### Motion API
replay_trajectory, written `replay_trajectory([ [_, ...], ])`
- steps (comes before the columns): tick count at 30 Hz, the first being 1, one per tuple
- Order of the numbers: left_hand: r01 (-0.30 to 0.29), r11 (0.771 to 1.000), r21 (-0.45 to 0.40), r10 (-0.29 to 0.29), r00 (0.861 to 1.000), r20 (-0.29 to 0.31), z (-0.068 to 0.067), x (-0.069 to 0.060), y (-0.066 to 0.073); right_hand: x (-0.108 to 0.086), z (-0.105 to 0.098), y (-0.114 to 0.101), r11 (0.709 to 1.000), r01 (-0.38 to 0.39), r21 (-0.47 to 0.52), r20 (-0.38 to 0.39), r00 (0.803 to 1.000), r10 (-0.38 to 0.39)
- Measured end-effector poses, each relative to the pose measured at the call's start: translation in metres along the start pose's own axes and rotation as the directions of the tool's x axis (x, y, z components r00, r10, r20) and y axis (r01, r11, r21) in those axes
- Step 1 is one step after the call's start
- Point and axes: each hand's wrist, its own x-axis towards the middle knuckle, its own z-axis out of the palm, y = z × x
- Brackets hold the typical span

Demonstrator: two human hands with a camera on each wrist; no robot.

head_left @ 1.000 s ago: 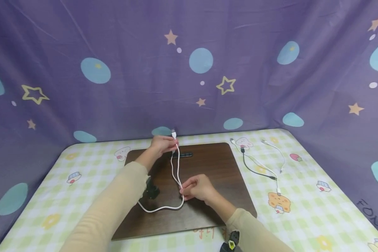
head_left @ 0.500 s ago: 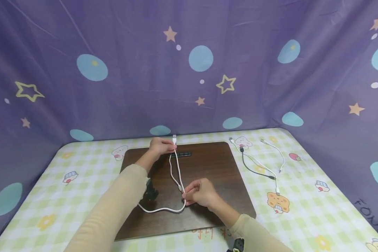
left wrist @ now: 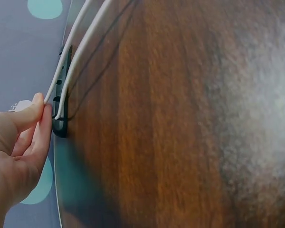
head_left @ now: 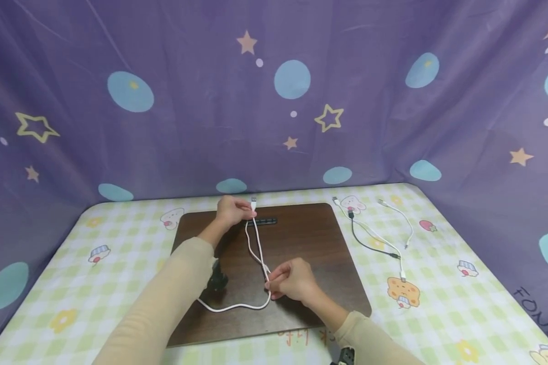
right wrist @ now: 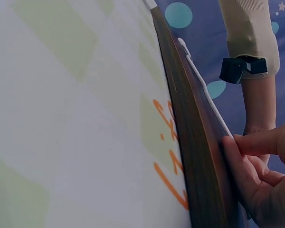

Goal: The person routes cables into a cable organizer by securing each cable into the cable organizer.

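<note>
A white cable (head_left: 258, 238) runs over a dark wooden board (head_left: 310, 253). At the board's far edge my left hand (head_left: 231, 210) pinches the cable just below its USB plug (head_left: 253, 203), which points away. Beside those fingertips lies a black slotted cable holder (head_left: 267, 221); in the left wrist view another stretch of the cable reaches into the holder (left wrist: 60, 124). Nearer the front, my right hand (head_left: 294, 280) pinches the same cable between thumb and finger, low over the board. In the right wrist view the cable (right wrist: 209, 97) stretches away from the fingertips.
Right of the board, white cables (head_left: 379, 237) and a short black cable (head_left: 367, 246) lie on the checkered tablecloth (head_left: 438, 304). Another short white cable (head_left: 406, 218) is farther right. A purple curtain (head_left: 187, 126) stands behind the table.
The plug in my left hand has come down a little toward the board's far edge. My right hand has moved slightly right and nearer, and the cable between the hands is straighter.
</note>
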Motion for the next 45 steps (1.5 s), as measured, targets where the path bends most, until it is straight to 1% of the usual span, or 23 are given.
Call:
replay_trajectory([
  [2,-0.024,0.996,0.083,0.025,1.0,-0.012,-0.002,0.001,-0.002,0.001,0.001,0.001,1.0,-0.008,0.011,0.013,1.0,0.008],
  [3,-0.03,0.994,0.104,0.031,0.999,-0.014,-0.003,0.001,-0.003,0.001,0.002,0.001,1.0,-0.013,0.016,0.019,1.0,0.013],
  [8,-0.057,0.986,0.155,0.06,0.998,-0.017,0.0,0.001,-0.005,0.002,0.004,0.003,1.0,-0.02,0.018,0.048,0.999,0.019],
  [12,-0.081,0.973,0.216,0.09,0.995,-0.032,0.006,-0.001,-0.001,0.002,0.003,0.004,1.0,-0.009,-0.011,0.042,0.999,0.01],
  [14,-0.077,0.971,0.224,0.091,0.994,-0.054,0.009,-0.001,0.002,0.002,0.003,0.004,1.0,0.004,-0.027,0.041,0.999,-0.002],
  [18,-0.047,0.976,0.214,0.07,0.992,-0.101,0.014,0.0,0.008,0.004,0.002,0.001,0.998,0.026,-0.059,0.045,0.999,-0.023],
  [23,-0.005,0.969,0.245,0.042,0.988,-0.147,0.021,-0.001,0.015,0.006,0.001,-0.003,0.996,0.028,-0.089,0.058,0.998,-0.023],
  [27,0.039,0.96,0.277,0.008,0.986,-0.166,0.025,-0.004,0.019,0.006,0.001,-0.003,0.994,0.023,-0.103,0.063,0.998,-0.017],
  [30,0.058,0.954,0.295,-0.007,0.985,-0.17,0.024,-0.006,0.017,0.006,0.003,-0.002,0.995,0.018,-0.101,0.073,0.997,-0.01],
  [33,0.044,0.947,0.317,0.011,0.986,-0.169,0.02,-0.006,0.016,0.006,0.004,-0.002,0.996,0.012,-0.083,0.076,0.997,-0.005],
  [37,0.043,0.953,0.301,0.01,0.985,-0.171,0.015,-0.005,0.011,0.006,0.006,-0.002,0.998,-0.015,-0.064,0.064,0.998,0.019],
  [42,0.079,0.976,0.205,-0.044,0.985,-0.168,0.013,-0.004,0.009,0.004,0.005,-0.002,0.998,-0.055,-0.021,0.071,0.996,0.056],
  [45,0.078,0.984,0.159,-0.054,0.987,-0.148,0.014,-0.002,0.012,0.004,0.003,-0.003,0.997,-0.073,0.004,0.086,0.994,0.072],
])
